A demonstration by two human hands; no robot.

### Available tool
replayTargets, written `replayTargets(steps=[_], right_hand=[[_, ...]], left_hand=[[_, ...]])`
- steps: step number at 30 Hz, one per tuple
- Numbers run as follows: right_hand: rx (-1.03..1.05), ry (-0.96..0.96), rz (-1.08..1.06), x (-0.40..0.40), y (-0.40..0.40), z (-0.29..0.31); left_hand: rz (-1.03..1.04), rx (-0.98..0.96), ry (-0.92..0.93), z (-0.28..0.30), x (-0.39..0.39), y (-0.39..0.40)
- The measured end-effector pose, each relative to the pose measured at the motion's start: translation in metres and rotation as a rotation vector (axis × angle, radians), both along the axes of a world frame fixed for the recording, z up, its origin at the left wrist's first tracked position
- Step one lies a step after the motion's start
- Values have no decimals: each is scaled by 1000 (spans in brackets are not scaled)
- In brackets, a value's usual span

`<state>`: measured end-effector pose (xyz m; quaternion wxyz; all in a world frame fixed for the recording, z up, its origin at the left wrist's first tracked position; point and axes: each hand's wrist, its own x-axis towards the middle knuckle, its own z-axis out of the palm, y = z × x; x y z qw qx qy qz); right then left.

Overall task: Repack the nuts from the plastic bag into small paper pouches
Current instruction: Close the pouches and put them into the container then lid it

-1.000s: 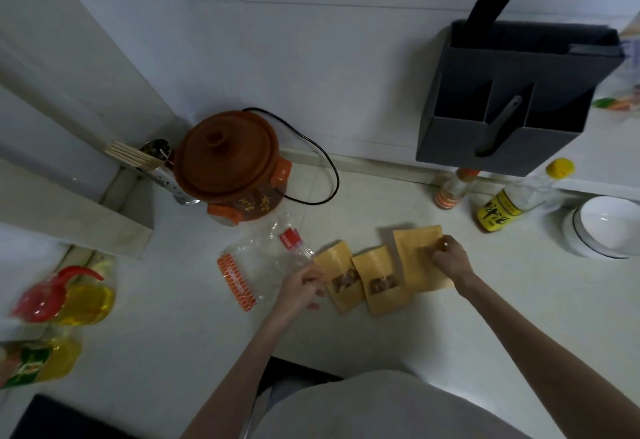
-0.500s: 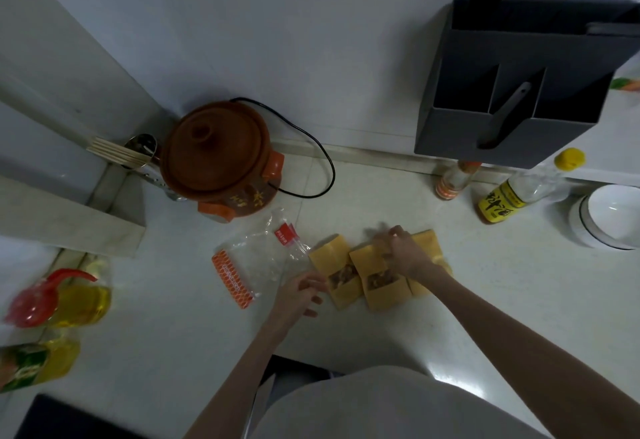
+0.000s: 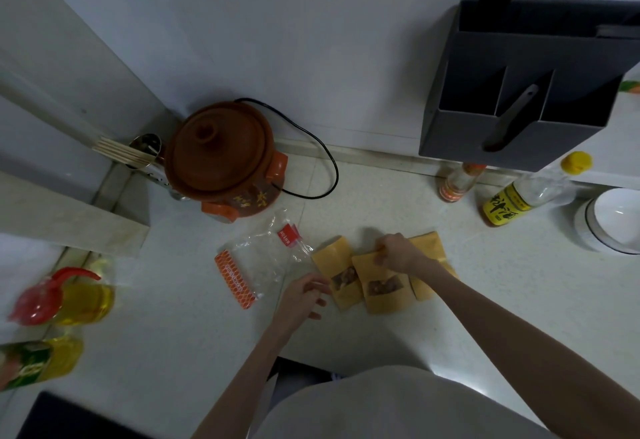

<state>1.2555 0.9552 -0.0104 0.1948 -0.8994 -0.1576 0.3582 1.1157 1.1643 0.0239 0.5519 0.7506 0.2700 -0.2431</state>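
- Right now the right hand (image 3: 394,252) rests on the top edge of the middle paper pouch (image 3: 382,284), fingers curled over it; whether they pinch the paper or only press it I cannot tell.
- Under that hand the middle pouch lies flat on the desk (image 3: 502,293), and brown nuts show through its small window.
- Just left of that hand lies the left paper pouch (image 3: 337,274), also flat, its window showing nuts as well.
- Just right of it, partly hidden by the wrist and forearm, lies the right paper pouch (image 3: 429,265); its window and contents are out of sight.
- The left hand (image 3: 304,296) hovers beside the lower corner of the left pouch, fingers loosely bent and holding nothing.
- Beyond the left hand, further left, the clear plastic bag (image 3: 258,262) lies crumpled and flat with an orange strip at one end; whether any nuts remain inside is hard to make out.
- Farther off past the bag stands a brown clay pot (image 3: 218,151) with its lid on, contents hidden.
- Well to the right of the right hand sit a yellow-capped bottle (image 3: 530,192) and a white bowl (image 3: 613,218), the bowl cut off by the frame edge.
- Far left of the left hand, two oil bottles (image 3: 69,300) are blurred.
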Motion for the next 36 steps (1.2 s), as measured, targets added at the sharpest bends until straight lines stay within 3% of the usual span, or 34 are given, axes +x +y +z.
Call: replayTargets(steps=[9,14,18,27,31,36], right_hand=[[275,-346,129,15,38,92],[426,-508,259,15,56,155],[453,-591,373,9,69,190],[790,-699,263,-1,72,252],[732,-818,198,0,72,265],[590,-828,243,-1,71,277]], left_hand=[[-84,171,-391,39,40,0],[-39,421,-667,91,57,18],[-142,577,-834,136,64,24],[-48,645,-1030,210,63,35],[-59,685,-1080,226,62,35],[-124,831,-1081,237,58,32]])
